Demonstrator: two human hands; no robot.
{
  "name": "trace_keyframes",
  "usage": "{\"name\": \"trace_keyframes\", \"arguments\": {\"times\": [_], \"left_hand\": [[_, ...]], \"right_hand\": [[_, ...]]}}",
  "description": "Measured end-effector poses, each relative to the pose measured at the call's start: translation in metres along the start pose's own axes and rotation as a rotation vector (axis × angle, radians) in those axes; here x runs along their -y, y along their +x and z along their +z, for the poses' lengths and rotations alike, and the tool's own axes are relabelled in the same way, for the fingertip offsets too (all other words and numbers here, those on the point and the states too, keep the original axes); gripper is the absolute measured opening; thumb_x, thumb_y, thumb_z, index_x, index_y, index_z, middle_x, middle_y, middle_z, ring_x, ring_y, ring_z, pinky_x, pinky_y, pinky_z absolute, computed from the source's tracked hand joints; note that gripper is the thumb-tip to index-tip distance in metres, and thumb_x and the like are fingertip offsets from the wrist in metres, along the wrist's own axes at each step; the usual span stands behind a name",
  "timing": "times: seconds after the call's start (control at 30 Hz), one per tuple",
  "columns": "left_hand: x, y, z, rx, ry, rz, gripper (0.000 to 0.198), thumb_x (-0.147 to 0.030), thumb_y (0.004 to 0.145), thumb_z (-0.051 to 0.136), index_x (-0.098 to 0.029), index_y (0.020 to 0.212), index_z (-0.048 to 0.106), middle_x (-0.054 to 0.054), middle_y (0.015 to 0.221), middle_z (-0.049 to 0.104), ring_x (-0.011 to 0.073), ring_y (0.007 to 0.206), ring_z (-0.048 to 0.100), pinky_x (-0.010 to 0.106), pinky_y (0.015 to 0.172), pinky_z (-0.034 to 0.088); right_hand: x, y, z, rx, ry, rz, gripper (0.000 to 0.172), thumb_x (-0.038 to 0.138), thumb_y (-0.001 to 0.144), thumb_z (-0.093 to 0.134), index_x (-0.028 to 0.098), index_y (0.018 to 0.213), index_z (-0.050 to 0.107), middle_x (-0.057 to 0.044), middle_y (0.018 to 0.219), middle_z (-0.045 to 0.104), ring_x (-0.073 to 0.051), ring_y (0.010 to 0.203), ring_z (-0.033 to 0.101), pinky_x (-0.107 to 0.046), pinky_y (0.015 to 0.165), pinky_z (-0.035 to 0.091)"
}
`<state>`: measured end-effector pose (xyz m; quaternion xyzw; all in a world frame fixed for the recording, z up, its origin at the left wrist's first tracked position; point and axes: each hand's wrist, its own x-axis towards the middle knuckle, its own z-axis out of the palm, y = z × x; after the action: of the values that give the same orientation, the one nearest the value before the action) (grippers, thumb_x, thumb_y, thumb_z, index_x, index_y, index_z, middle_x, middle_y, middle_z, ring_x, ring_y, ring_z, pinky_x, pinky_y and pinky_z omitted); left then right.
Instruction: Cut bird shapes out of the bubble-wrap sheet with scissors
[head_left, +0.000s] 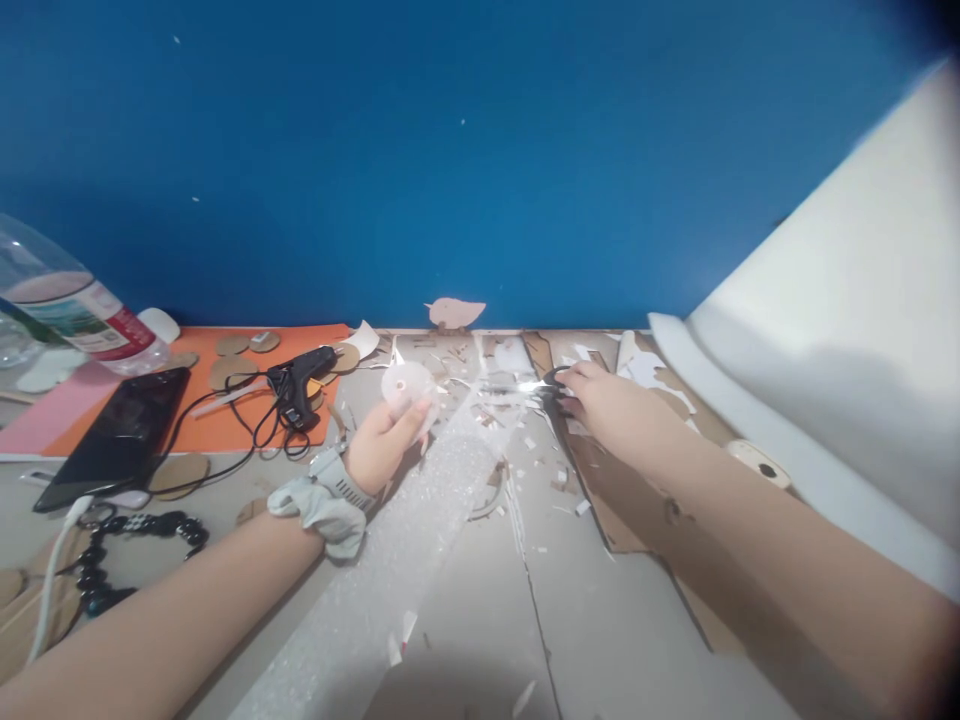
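My left hand [384,440] is closed around a small round pale cut-out [406,386], holding it up above the table. A watch and a grey scrunchie [324,506] sit on that wrist. My right hand [600,398] reaches forward and rests on the black handles of a pair of scissors [525,386] lying on the table among paper scraps; its fingers curl over the handles. A strip of white foam sheet [390,570] runs diagonally under my left hand.
A black glue gun [300,380] with its cord lies on an orange sheet [225,425]. A phone [120,435], a plastic bottle [67,310], a bead bracelet [127,550], cardboard discs, a cardboard bird shape [456,312] by the blue wall, and a white roll [825,400] on the right.
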<state>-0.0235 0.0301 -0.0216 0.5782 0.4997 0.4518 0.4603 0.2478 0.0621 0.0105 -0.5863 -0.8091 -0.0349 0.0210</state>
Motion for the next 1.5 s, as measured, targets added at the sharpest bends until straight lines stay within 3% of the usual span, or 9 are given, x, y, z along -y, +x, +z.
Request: {"name": "trace_keyframes", "arguments": {"times": [0.23,0.37,0.5,0.7,0.93,1.03,1.2,1.5], "left_hand": [[0.003,0.001,-0.001,0.01,0.019,0.015,0.036,-0.043,0.083,0.047,-0.016,0.061,0.053,-0.004,0.05,0.048,0.0088,0.047,0.043,0.02,0.049,0.035],[0.006,0.002,-0.002,0.021,0.03,0.034,0.038,-0.043,0.083,0.046,-0.016,0.058,0.051,-0.004,0.049,0.048,0.008,0.046,0.042,0.02,0.048,0.034],[0.005,0.001,-0.002,0.028,0.039,0.041,0.038,-0.043,0.084,0.045,-0.015,0.058,0.051,-0.004,0.049,0.048,0.0081,0.046,0.042,0.02,0.048,0.034],[0.002,0.0,-0.001,0.038,0.045,0.071,0.038,-0.042,0.084,0.044,-0.016,0.058,0.048,-0.005,0.051,0.047,0.0082,0.049,0.044,0.021,0.054,0.037],[0.005,0.0,0.001,0.023,0.064,0.064,0.039,-0.043,0.085,0.041,-0.016,0.058,0.048,-0.004,0.05,0.046,0.0093,0.049,0.044,0.022,0.054,0.038],[0.003,-0.001,0.0,0.043,0.088,0.08,0.04,-0.043,0.085,0.042,-0.016,0.056,0.048,-0.004,0.05,0.048,0.0095,0.049,0.045,0.022,0.053,0.039],[0.001,-0.003,-0.001,0.11,0.156,0.123,0.041,-0.042,0.086,0.041,-0.016,0.055,0.049,-0.004,0.048,0.045,0.0084,0.048,0.043,0.021,0.053,0.038],[0.0,-0.003,0.001,0.15,0.159,0.075,0.038,-0.038,0.088,0.039,-0.016,0.059,0.049,-0.004,0.052,0.046,0.0086,0.051,0.044,0.021,0.054,0.038]], "right_hand": [[0.029,-0.018,-0.019,-0.101,0.074,0.004,0.026,0.023,0.089,0.034,0.018,0.097,0.058,-0.009,0.092,0.062,-0.018,0.076,0.058,-0.028,0.059,0.038],[0.059,-0.042,-0.019,0.079,0.371,0.053,0.031,0.039,0.09,0.031,0.023,0.082,0.056,0.0,0.073,0.062,-0.012,0.054,0.054,-0.024,0.048,0.034],[0.079,-0.051,-0.015,0.099,0.362,0.11,0.034,0.045,0.088,0.033,0.023,0.072,0.053,0.0,0.066,0.06,-0.014,0.056,0.054,-0.025,0.047,0.029],[0.092,-0.046,-0.02,0.137,0.393,0.049,0.027,0.035,0.089,0.035,0.023,0.073,0.053,0.001,0.069,0.062,-0.014,0.061,0.055,-0.024,0.052,0.032],[0.072,-0.043,-0.017,0.211,0.544,0.099,0.028,0.044,0.088,0.036,0.024,0.076,0.053,0.002,0.065,0.059,-0.014,0.055,0.053,-0.024,0.047,0.031],[0.076,-0.035,-0.016,0.19,0.759,0.157,0.028,0.047,0.085,0.04,0.023,0.076,0.051,0.003,0.063,0.054,-0.011,0.051,0.048,-0.023,0.046,0.031],[0.106,-0.009,-0.006,0.047,1.249,0.156,0.023,0.044,0.084,0.045,0.022,0.077,0.048,0.005,0.064,0.051,-0.01,0.058,0.048,-0.025,0.059,0.039],[0.11,0.002,0.006,0.029,1.404,0.106,0.024,0.041,0.083,0.049,0.021,0.071,0.046,0.005,0.062,0.053,-0.01,0.058,0.049,-0.026,0.063,0.04]]}}
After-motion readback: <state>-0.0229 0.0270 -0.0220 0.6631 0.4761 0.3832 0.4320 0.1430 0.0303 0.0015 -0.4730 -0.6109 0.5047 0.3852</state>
